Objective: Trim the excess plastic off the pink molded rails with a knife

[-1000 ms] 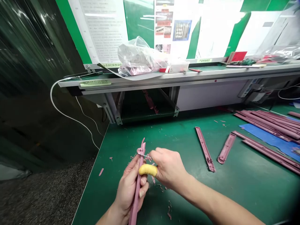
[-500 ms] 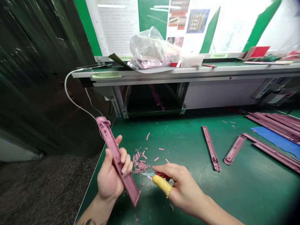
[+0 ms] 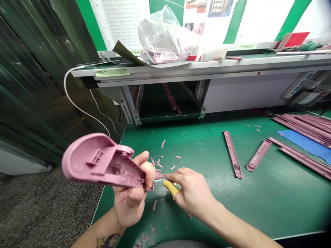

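Note:
My left hand is closed round a long pink plastic part, which points toward the camera so its rounded end looms large at the left. My right hand, with a yellow finger cot on the thumb, pinches a small blade. The blade tip touches the far end of the pink part by my left fingers. Pink shavings lie on the green mat just beyond both hands.
Two loose pink strips lie to the right. A stack of long pink parts rests on a blue sheet at far right. A raised shelf carries a clear plastic bag. The table's left edge drops to the floor.
My left hand has swung the pink part from upright-diagonal to pointing at the camera. My right hand has brought the blade up to the part's far end.

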`<state>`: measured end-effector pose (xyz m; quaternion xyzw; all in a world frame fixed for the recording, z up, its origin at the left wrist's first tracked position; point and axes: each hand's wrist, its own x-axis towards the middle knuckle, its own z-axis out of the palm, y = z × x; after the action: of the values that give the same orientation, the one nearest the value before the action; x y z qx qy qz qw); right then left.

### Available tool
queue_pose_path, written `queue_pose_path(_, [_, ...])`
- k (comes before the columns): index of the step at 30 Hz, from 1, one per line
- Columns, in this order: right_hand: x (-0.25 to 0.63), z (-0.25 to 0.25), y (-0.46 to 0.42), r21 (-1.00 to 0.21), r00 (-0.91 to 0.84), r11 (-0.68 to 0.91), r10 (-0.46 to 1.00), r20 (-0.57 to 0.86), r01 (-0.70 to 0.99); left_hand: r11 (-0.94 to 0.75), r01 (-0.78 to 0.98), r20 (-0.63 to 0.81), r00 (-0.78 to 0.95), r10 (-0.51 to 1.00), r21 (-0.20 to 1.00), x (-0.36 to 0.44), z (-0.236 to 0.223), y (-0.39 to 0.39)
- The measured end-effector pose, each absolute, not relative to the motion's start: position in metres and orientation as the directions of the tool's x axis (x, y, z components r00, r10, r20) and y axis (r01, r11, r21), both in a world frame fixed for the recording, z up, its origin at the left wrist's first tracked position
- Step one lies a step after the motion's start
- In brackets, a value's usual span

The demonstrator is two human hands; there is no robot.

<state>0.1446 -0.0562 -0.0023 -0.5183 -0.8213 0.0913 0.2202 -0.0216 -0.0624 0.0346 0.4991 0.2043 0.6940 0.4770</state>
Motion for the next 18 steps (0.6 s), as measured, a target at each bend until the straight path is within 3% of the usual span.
queue_pose_path(3, [0.151,-0.001,-0.053,-0.48,-0.405,0.484,0.875,0.264,0.732,-0.437,-0.485,0.487,-0.026,0.873,0.758,-0.027,0.041,-0.063])
queue_pose_path(6, [0.157,-0.001,-0.054,-0.75,-0.364,0.403,0.903,0.23,0.525,-0.429,-0.564,0.483,-0.061,0.873,0.705,-0.034,0.048,-0.054])
queue_pose_path(8, [0.154,-0.002,-0.057,-0.856,-0.326,0.362,0.913,0.245,0.369,-0.406,-0.624,0.447,-0.1,0.889,0.668,-0.036,0.052,-0.047])
queue_pose_path(11, [0.141,-0.007,-0.063,-0.831,-0.404,0.503,0.829,0.386,0.237,-0.359,-0.706,0.355,-0.161,0.921,0.611,-0.035,0.056,-0.036])
queue_pose_path(15, [0.126,-0.017,-0.065,-0.739,-0.434,0.623,0.757,0.488,0.255,-0.271,-0.785,0.227,-0.17,0.959,0.557,-0.031,0.048,-0.023])
queue_pose_path(17, [0.127,-0.017,-0.064,-0.731,-0.482,0.63,0.741,0.467,0.261,-0.248,-0.746,0.157,-0.193,0.969,0.618,-0.032,0.035,-0.018])
queue_pose_path(18, [0.13,-0.015,-0.063,-0.742,-0.508,0.624,0.734,0.45,0.245,-0.276,-0.655,0.174,-0.218,0.96,0.704,-0.035,0.028,-0.016])
